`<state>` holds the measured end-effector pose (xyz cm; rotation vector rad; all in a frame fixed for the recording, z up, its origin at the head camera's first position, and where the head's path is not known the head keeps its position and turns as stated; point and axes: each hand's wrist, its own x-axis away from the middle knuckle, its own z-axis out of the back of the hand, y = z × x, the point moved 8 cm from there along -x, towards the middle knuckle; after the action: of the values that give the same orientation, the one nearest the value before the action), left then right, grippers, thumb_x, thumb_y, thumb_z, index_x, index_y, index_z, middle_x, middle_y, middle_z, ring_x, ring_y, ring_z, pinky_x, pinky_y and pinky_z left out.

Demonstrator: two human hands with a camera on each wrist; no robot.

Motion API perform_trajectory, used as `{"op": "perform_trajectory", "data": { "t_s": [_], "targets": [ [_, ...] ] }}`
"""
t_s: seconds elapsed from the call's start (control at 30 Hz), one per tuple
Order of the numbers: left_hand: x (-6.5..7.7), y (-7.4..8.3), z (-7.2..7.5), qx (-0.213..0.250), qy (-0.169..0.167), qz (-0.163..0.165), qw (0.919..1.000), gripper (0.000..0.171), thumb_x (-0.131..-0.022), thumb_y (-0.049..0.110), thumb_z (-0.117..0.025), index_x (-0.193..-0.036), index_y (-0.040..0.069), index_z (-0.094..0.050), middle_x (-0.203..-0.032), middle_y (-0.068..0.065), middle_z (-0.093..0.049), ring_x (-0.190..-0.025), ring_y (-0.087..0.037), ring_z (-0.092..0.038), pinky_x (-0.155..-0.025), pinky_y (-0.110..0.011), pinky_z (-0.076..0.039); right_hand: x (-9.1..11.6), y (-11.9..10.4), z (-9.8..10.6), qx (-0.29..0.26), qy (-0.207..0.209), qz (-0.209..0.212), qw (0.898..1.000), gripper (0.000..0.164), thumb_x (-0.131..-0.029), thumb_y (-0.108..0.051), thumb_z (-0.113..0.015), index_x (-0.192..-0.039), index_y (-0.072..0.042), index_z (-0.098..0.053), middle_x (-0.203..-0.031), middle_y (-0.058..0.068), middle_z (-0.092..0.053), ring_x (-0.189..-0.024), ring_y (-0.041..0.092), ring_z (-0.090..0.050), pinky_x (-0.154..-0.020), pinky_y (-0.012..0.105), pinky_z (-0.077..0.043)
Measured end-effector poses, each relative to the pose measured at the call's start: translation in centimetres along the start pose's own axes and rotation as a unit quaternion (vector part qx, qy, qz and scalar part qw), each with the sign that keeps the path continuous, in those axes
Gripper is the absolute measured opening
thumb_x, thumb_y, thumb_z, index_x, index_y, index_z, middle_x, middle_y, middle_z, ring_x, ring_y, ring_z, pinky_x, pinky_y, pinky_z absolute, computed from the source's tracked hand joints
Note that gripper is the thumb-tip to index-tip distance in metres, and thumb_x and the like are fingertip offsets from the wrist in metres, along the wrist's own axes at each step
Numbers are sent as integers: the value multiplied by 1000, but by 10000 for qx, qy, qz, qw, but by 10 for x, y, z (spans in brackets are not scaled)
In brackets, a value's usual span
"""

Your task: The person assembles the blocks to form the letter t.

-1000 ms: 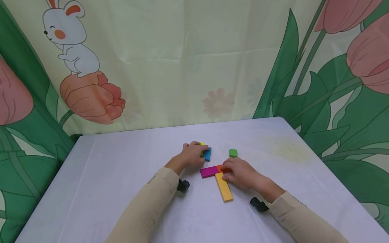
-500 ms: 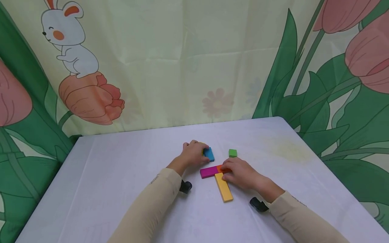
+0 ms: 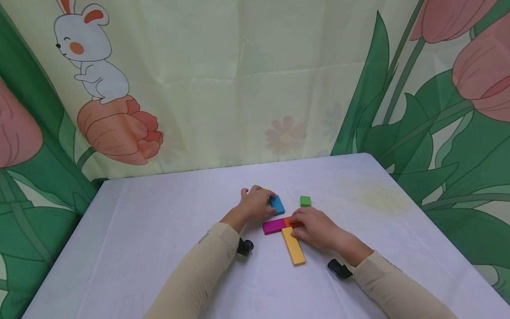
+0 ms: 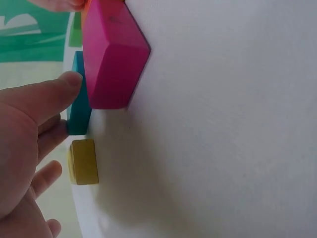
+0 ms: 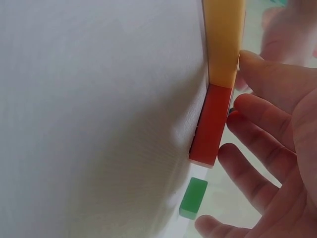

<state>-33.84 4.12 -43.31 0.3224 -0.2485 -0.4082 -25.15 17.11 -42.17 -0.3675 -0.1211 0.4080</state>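
My left hand (image 3: 256, 204) pinches a blue wooden block (image 3: 276, 204) lying on the table; in the left wrist view the thumb is against one face and a finger is at its end. Beside that hand sits a small yellow block (image 4: 85, 162), mostly hidden in the head view. My right hand (image 3: 316, 227) rests fingertips on an orange-red block (image 5: 212, 126), its thumb touching a long amber block (image 3: 293, 246). A magenta block (image 3: 274, 226) meets the orange-red one end to end, and the amber block runs from their joint toward me.
A green block (image 3: 305, 201) stands alone behind my right hand. White cloth covers the table (image 3: 159, 230), whose far edge meets a printed curtain (image 3: 207, 88). Black wrist cameras (image 3: 339, 269) hang under both sleeves.
My left hand has slid the blue block a little to the right and slightly toward me, turning it somewhat. The right hand and the magenta, orange-red and amber blocks have stayed put.
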Motion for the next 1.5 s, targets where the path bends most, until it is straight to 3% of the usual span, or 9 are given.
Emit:
{"op": "perform_trajectory", "data": {
  "t_s": [0.47, 1.5],
  "targets": [
    [5, 12, -6, -418, -164, -79, 9990, 53, -87, 44, -76, -135, 27, -64, -132, 1, -61, -135, -25, -36, -110, -61, -19, 1, 1, 0, 35, 44, 76, 10000, 35, -88, -26, -79, -118, -9, -73, -119, 3, -63, -113, 25, -57, -92, 42, -52],
    [6, 13, -4, -203, -176, -30, 9996, 54, -84, 42, -79, -133, 25, -65, -129, 1, -61, -132, -25, -39, -110, -62, -19, 1, -1, 1, 82, 3, 45, 10000, 35, -89, -27, -78, -119, -10, -72, -119, 2, -63, -113, 24, -57, -93, 43, -51]
  ]
}}
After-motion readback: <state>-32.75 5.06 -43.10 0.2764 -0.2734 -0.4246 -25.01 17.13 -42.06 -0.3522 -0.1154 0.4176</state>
